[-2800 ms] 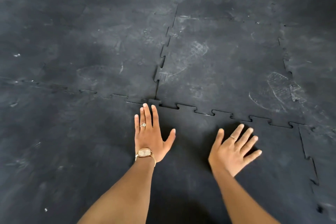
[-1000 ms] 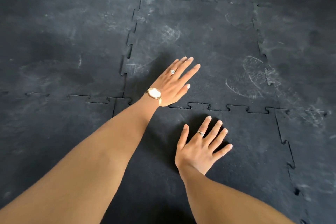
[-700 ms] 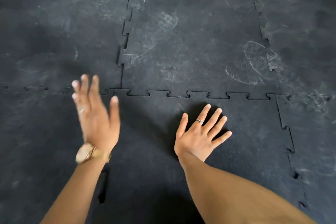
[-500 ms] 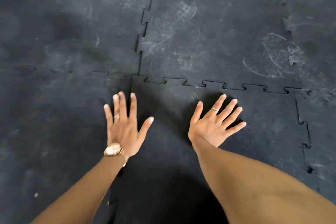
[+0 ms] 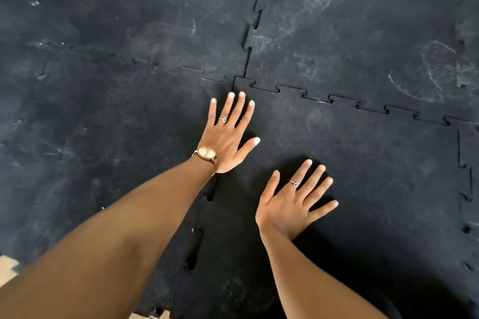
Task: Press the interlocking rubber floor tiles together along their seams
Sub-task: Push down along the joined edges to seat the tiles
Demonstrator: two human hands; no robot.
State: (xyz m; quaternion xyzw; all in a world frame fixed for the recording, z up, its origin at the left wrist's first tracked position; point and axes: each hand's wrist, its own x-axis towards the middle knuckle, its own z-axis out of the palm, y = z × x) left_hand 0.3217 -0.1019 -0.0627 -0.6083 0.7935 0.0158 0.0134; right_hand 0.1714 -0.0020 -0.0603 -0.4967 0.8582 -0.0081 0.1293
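Note:
Black rubber tiles with puzzle-tooth edges cover the floor. My left hand (image 5: pixel 228 134), with a gold watch and a ring, lies flat with fingers spread over the vertical seam (image 5: pixel 204 217), just below the corner where several tiles meet (image 5: pixel 239 79). My right hand (image 5: pixel 295 202) lies flat with fingers spread on the near tile (image 5: pixel 375 176). A horizontal seam (image 5: pixel 344 102) runs right from the corner, and its teeth show narrow gaps. Below my left wrist the vertical seam shows open slots. Neither hand holds anything.
Another toothed seam (image 5: pixel 255 13) runs away from the corner toward the top. A further seam (image 5: pixel 466 189) runs down the right side. Dusty shoe prints (image 5: pixel 425 77) mark the far tiles. Bare light flooring (image 5: pixel 7 267) shows at the lower left edge.
My left hand has moved forward and right along the vertical seam toward the tile corner. My right hand stays flat on the near tile. The view has shifted.

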